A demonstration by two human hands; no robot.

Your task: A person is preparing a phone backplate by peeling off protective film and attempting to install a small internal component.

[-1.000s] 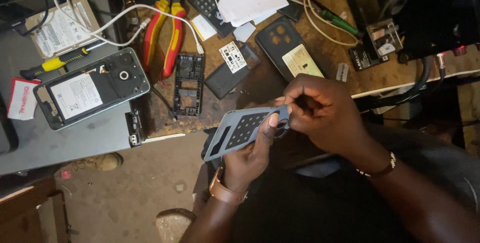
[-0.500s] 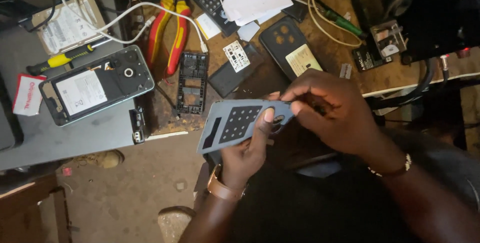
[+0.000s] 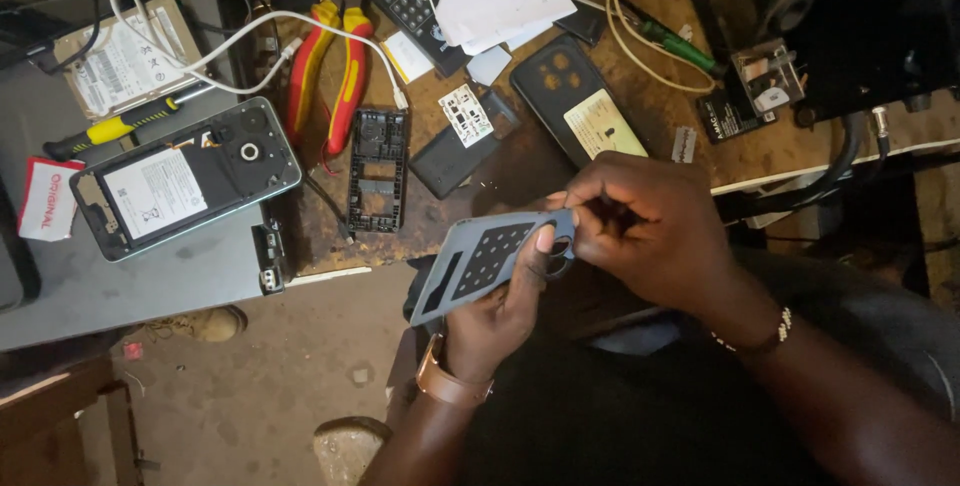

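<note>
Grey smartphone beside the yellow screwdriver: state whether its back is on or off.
Off: the grey smartphone lies with battery and inner parts exposed.

The left hand (image 3: pixel 495 311) is raised from below, wrist upright, fingers curled upward with the thumb extended along the held part. The right hand (image 3: pixel 650 231) enters from the right, palm down, fingers bent inward, fingertips (image 3: pixel 575 216) pinched together just beside the left thumb.

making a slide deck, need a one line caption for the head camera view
Both hands, left hand and right hand, hold a grey keypad phone cover above a cluttered repair bench.
</note>
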